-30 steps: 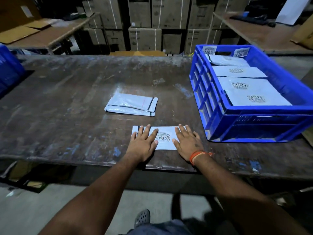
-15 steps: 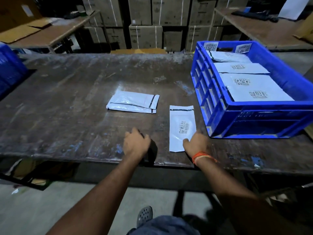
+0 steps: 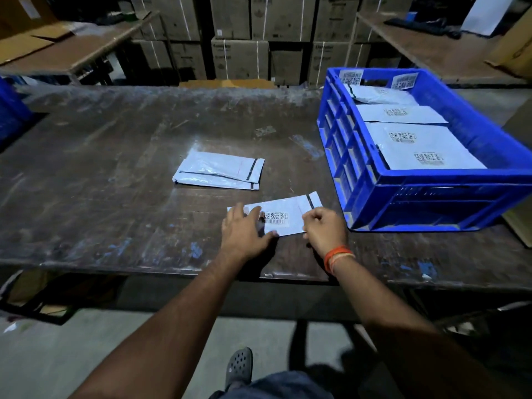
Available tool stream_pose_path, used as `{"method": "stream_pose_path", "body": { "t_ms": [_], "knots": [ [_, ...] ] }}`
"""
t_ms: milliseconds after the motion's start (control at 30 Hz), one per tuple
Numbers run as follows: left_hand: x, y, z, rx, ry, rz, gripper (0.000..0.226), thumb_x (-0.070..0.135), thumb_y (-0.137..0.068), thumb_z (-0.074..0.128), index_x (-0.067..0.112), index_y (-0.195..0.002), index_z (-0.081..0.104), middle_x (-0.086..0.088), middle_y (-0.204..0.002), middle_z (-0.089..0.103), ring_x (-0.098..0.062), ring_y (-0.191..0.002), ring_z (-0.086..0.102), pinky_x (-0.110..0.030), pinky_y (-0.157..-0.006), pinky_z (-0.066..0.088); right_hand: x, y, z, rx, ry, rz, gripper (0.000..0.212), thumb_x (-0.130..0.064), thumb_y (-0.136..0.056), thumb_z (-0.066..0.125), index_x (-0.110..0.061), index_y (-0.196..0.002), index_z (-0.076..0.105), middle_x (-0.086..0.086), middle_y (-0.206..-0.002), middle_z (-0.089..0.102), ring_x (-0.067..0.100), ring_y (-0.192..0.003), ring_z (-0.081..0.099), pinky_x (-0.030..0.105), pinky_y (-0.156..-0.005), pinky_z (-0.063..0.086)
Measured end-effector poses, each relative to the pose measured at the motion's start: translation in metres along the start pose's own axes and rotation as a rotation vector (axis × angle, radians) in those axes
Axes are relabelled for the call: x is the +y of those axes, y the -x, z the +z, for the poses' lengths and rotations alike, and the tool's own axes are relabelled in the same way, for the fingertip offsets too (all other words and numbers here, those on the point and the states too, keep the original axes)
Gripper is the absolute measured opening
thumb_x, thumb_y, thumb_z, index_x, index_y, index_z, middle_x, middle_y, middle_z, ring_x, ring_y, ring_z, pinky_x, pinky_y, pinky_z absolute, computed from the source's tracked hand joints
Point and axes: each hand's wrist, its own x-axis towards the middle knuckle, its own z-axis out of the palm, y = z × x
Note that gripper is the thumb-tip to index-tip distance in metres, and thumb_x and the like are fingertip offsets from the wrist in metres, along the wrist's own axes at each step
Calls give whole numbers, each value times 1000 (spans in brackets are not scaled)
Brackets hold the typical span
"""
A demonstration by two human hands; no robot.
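Observation:
A white mailer bag (image 3: 290, 213) with a barcode label lies crosswise near the front edge of the dark wooden table (image 3: 115, 168). My left hand (image 3: 243, 231) rests flat on its left end, fingers spread over it. My right hand (image 3: 324, 228) has its fingers curled at the bag's right part and pinches its near edge. A small stack of similar white bags (image 3: 220, 171) lies farther back on the table, apart from both hands.
A blue plastic crate (image 3: 431, 194) with several labelled white bags stands on the table at the right, close to my right hand. Stacked cardboard boxes (image 3: 239, 59) fill the back. Side tables stand left and right. A blue bin's edge (image 3: 11, 108) shows far left.
The bag lay lengthwise under my right hand half a second ago; it now lies crosswise again, shifted left. My left hand has moved from the bare table onto the bag.

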Motion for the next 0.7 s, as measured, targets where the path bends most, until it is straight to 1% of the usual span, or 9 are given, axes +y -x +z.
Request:
{"method": "stream_pose_path", "body": {
  "t_ms": [67,133,200,267,367,467,567,633,700],
  "knots": [
    [4,-2,-6,115,71,-218,66,61,-86,60,25,-140,49,-15,-148,34,-35,-134,34,-50,-105,39,-1,-17,-4,56,214,-77,11,-22,-81,57,-18,-79,68,7,-84,71,26,-79,65,29,-72,50],
    [9,-3,-10,88,130,-408,62,55,-84,66,25,-136,49,-16,-140,36,-35,-128,37,-50,-100,42,-2,-33,-2,36,367,-61,18,-26,-83,59,-22,-97,70,13,-109,62,31,-98,60,30,-85,47],
    [13,-5,-12,4,155,-445,64,48,-81,74,30,-135,47,-16,-137,36,-35,-124,39,-48,-99,43,-1,-44,3,-21,511,-15,25,-25,-85,62,-27,-110,67,15,-127,47,37,-116,49,37,-100,45],
    [15,-10,-11,-23,188,-436,60,34,-81,76,34,-134,48,-16,-136,36,-34,-121,42,-43,-98,45,0,-50,5,-69,628,20,30,-21,-84,62,-32,-111,65,13,-133,39,40,-123,41,42,-107,41],
    [10,-24,-4,-29,347,-493,46,14,-80,76,36,-117,59,-13,-130,37,-33,-110,53,-35,-93,49,2,-60,3,-61,562,48,33,-8,-79,60,-33,-100,68,13,-130,40,37,-109,54,34,-106,43],
    [-5,-38,-5,-25,669,-586,33,5,-67,79,31,-84,66,-16,-117,55,-27,-77,61,-33,-77,56,-1,-67,-3,-50,343,75,35,4,-73,62,-23,-90,75,9,-108,60,25,-85,62,23,-87,48],
    [-18,-49,-27,-153,1074,-524,26,-11,-83,67,14,-88,69,-19,-83,66,-21,-52,58,-30,-54,53,-5,-72,-2,-88,90,125,36,14,-70,60,-18,-75,75,10,-81,71,22,-70,62,29,-71,53],
    [-20,-57,-53,-186,1210,-483,22,-15,-90,58,5,-90,67,-15,-76,65,-14,-47,61,-24,-49,54,-10,-77,-1,-49,42,107,33,8,-69,59,-21,-68,75,11,-72,74,24,-60,64,36,-64,57],
    [-24,-70,-74,-137,1231,-427,19,-12,-90,61,4,-95,68,-12,-76,65,-9,-47,61,-18,-45,52,-25,-83,-2,1,58,35,29,0,-68,61,-24,-71,77,-3,-60,71,17,-53,64,34,-59,59]
  ]
}}
